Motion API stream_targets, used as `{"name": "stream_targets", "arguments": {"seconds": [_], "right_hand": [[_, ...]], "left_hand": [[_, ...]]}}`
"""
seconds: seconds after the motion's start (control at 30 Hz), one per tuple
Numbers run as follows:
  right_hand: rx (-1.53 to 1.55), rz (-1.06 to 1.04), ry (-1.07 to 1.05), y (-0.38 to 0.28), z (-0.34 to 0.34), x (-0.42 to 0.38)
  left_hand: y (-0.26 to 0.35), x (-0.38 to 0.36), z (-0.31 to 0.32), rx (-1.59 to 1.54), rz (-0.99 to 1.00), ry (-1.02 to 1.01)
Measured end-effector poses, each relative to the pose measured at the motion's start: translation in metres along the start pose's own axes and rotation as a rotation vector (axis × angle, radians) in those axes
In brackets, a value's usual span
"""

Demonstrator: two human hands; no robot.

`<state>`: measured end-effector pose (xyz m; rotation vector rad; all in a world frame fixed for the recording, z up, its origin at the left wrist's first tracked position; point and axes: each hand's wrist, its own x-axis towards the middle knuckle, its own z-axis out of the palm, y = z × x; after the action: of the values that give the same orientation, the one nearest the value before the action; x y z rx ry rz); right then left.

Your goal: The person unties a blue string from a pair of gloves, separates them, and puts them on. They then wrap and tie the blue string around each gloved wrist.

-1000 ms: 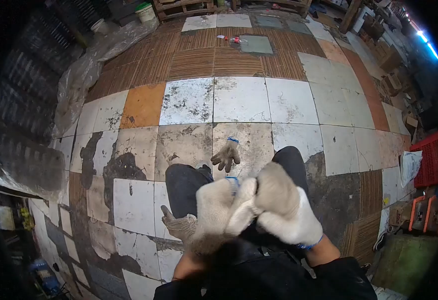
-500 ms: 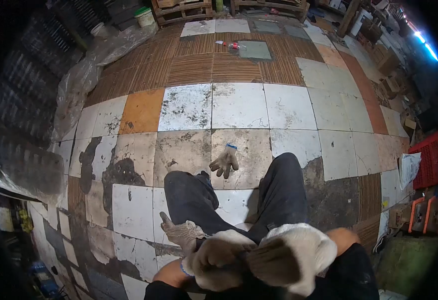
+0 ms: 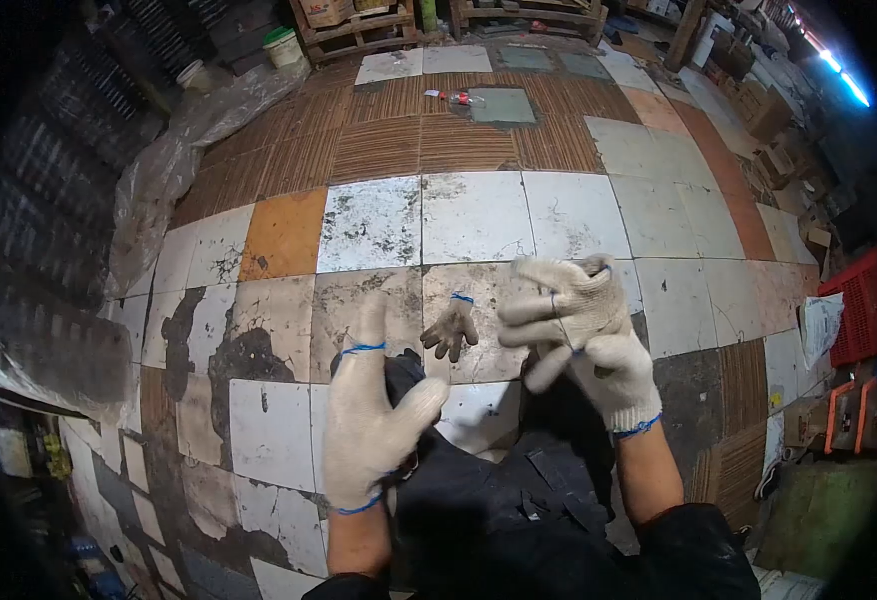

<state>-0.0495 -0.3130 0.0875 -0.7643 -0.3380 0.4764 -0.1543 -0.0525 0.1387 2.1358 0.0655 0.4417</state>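
My left hand (image 3: 374, 425) wears a white knit work glove with a blue-edged cuff. Its thumb stands apart from the extended fingers, and a blue band crosses the fingers. To the right, raised above my knee, my right hand (image 3: 609, 350) is also gloved in white. A second, loose white glove (image 3: 559, 300) appears bunched in its fingers, with a thin blue thread across it; the overlap hides the exact grip. Between my hands, a soiled glove (image 3: 451, 330) with dark fingers and a blue edge lies on the tiled floor (image 3: 479, 220). Dark trousers (image 3: 499, 500) cover my legs.
A plastic bottle (image 3: 462, 98) lies on the floor ahead. Wooden pallets (image 3: 359, 30) and a green-lidded bucket (image 3: 283, 47) stand at the back. Clear plastic sheeting (image 3: 149, 190) runs along the left. A red crate (image 3: 859, 310) and cardboard boxes (image 3: 759, 105) line the right.
Both hands have risen from my lap and spread apart, moving forward. The loose white glove that lay by my left thigh is no longer there. The soiled glove on the floor has not moved.
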Motion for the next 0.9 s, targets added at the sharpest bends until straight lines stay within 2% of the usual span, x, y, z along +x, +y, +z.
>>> {"name": "stream_targets", "arguments": {"seconds": [0.1, 0.17, 0.2, 0.23, 0.27, 0.3, 0.37, 0.4, 0.5, 0.53, 0.63, 0.7, 0.77, 0.8, 0.83, 0.9], "right_hand": [[-0.188, -0.113, 0.058, 0.0, 0.005, 0.004], [-0.35, -0.105, 0.112, -0.003, -0.001, 0.003], [-0.344, -0.082, 0.084, -0.009, 0.002, 0.006], [-0.335, -0.057, 0.051, -0.01, 0.006, 0.01], [-0.209, -0.192, 0.028, 0.001, 0.009, 0.014], [-0.221, -0.184, 0.063, 0.011, 0.012, 0.016], [-0.253, -0.178, 0.136, 0.029, 0.014, 0.014], [-0.348, -0.096, 0.123, 0.036, 0.004, 0.006], [-0.585, 0.121, 0.073, 0.033, 0.008, -0.015], [-0.857, -0.03, 0.04, 0.022, 0.014, -0.016], [-1.158, 0.071, -0.371, -0.006, 0.0, -0.012], [-1.647, 0.517, -0.629, -0.008, 0.008, -0.035], [-1.734, 0.333, -0.769, -0.006, 0.024, -0.063], [-1.643, 0.328, -0.722, -0.015, 0.035, -0.068], [-1.639, 0.14, -0.62, -0.019, 0.043, -0.074], [-1.358, 0.332, -0.518, -0.025, 0.033, -0.077]], "left_hand": [[-0.009, 0.007, -0.045, -0.659, -0.004, -0.37], [-0.007, 0.027, -0.065, -0.591, 0.075, -0.573], [0.005, 0.03, -0.067, -0.626, -0.073, -0.539], [0.012, 0.038, -0.064, -0.567, -0.073, -0.471], [0.019, 0.046, -0.062, -0.506, -0.076, -0.403], [0.026, 0.054, -0.059, -0.444, -0.083, -0.337], [0.006, 0.063, -0.049, -0.011, -0.004, -0.336], [-0.008, 0.064, -0.047, -0.089, 0.009, -0.389], [-0.027, 0.06, -0.033, -0.359, -0.183, -0.514], [-0.03, 0.058, -0.029, -0.373, -0.243, -0.547], [-0.039, 0.057, -0.018, -0.541, -0.231, -0.682], [-0.036, 0.06, 0.001, -0.632, -0.178, -0.734], [-0.036, 0.058, 0.026, -0.671, -0.152, -0.774], [-0.03, 0.055, 0.039, -0.614, -0.167, -0.82], [-0.022, 0.05, 0.051, -0.556, -0.187, -0.866], [0.003, 0.042, 0.07, -0.54, -0.061, -0.909]]}}
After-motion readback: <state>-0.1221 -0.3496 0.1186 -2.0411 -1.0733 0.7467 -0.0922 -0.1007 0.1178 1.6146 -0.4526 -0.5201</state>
